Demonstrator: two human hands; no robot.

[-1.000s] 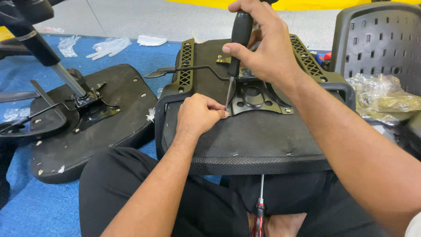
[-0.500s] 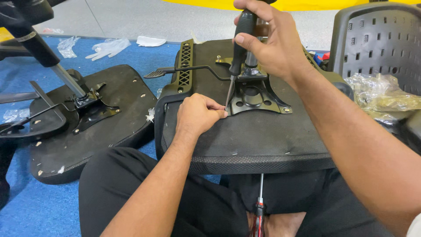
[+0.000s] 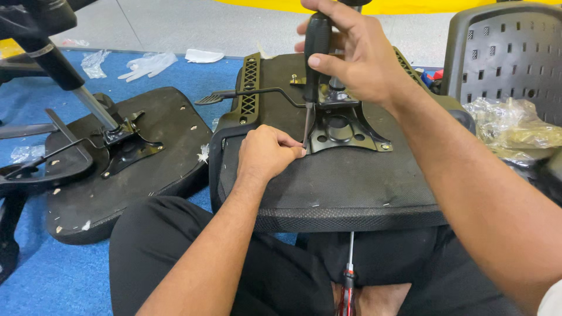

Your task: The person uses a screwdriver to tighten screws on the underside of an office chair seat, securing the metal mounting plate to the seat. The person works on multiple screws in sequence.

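Upturned black fabric-covered chair seat [image 3: 328, 187] on lap, black metal mounting plate [image 3: 342, 129] at centre, fastening incomplete.
Right hand [image 3: 351, 52] fingers wrapped round black-handled screwdriver [image 3: 316, 64], tip at plate's 8 o'clock corner; left hand [image 3: 266, 153] fingers pinched narrow there.

Screwdriver [image 3: 316, 70] tip hidden behind left hand [image 3: 266, 153]

A black-handled screwdriver [image 3: 313, 70] stands nearly upright, tip at the corner of the black metal mounting plate [image 3: 342, 130] (bolted on the upturned chair seat [image 3: 328, 187]).
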